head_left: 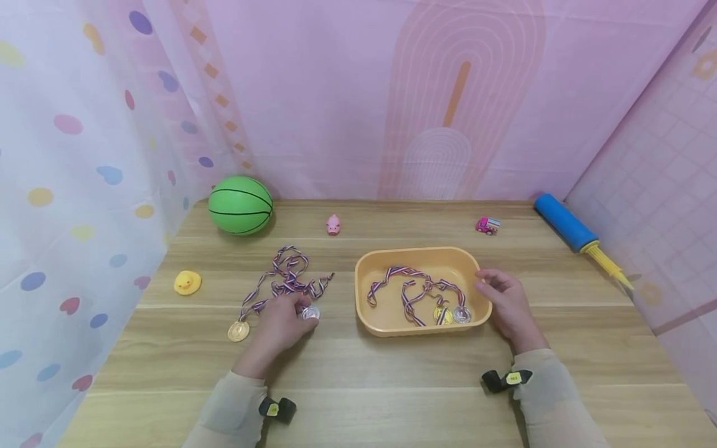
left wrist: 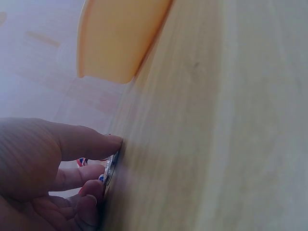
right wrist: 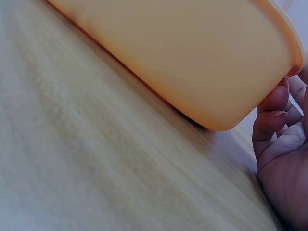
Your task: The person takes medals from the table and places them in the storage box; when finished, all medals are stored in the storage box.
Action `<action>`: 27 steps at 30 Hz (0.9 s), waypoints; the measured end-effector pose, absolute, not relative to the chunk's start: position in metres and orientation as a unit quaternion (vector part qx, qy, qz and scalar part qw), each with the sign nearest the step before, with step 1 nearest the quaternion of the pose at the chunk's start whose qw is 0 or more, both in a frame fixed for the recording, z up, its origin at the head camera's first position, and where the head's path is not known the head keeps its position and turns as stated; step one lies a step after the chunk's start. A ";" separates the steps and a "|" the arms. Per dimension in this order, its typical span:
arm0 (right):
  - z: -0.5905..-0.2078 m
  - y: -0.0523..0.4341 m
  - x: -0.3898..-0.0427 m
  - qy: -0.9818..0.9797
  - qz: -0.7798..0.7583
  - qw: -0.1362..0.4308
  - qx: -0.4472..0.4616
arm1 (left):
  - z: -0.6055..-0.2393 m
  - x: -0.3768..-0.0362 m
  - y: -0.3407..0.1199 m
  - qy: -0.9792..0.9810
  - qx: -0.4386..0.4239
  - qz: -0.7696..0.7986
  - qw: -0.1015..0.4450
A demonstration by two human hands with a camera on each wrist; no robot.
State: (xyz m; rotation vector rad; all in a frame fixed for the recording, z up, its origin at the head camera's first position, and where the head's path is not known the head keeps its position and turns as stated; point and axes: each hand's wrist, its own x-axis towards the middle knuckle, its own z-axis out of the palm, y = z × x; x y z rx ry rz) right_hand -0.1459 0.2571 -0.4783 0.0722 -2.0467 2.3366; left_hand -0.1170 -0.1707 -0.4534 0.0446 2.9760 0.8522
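My left hand point(head_left: 301, 309) lies on the wooden table point(head_left: 392, 373) and pinches a silver medal point(head_left: 311, 313) between thumb and fingers. In the left wrist view the left hand point(left wrist: 103, 166) pinches the medal's edge point(left wrist: 112, 163) against the wood. Its striped ribbon point(head_left: 288, 274) lies tangled behind the hand. A gold medal point(head_left: 238, 331) lies to the hand's left. An orange tray point(head_left: 420, 254) holds a gold medal point(head_left: 442, 315), a silver medal point(head_left: 462, 314) and their ribbons. My right hand point(head_left: 486, 281) holds the tray's right rim, its curled fingers point(right wrist: 272, 113) against the tray wall point(right wrist: 183, 53).
At the back left are a green ball point(head_left: 240, 205) and a yellow duck point(head_left: 187, 282). A pink pig point(head_left: 333, 224) and a small toy car point(head_left: 488, 225) stand further back. A blue pump point(head_left: 566, 224) lies at the right. Curtains close off both sides.
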 end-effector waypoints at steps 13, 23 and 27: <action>-0.479 0.257 -0.146 -0.652 0.758 0.018 0.026 | -0.448 -0.116 -0.170 0.959 0.011 0.280 0.053; -0.479 0.256 -0.146 -0.648 0.761 0.013 0.026 | -0.448 -0.114 -0.168 0.954 0.028 0.296 0.027; -0.479 0.256 -0.146 -0.647 0.762 0.015 0.026 | -0.450 -0.114 -0.169 0.952 0.038 0.304 0.022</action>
